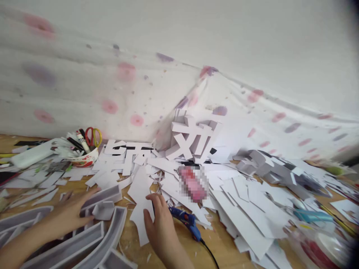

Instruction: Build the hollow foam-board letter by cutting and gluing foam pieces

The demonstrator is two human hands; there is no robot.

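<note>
My left hand point(68, 211) lies with fingers stretched out on a white foam-board channel piece point(102, 197) at the lower left. My right hand point(158, 220) rests flat, fingers apart, on a cut white paper shape point(140, 194) on the wooden table point(221, 246). A blue glue gun point(186, 221) with a black cord lies just right of that hand, touching nothing I can see but the paper. More curved foam-board channels point(92, 243) sit near the front edge.
A standing white 3D character point(192, 140) leans by the spotted white cloth point(112, 93). A bowl of scissors and pens point(84, 147) stands at left. Paper offcuts point(246, 201) cover the middle and right. A pink blurred object point(193, 184) and a teal tool point(311, 215) lie there.
</note>
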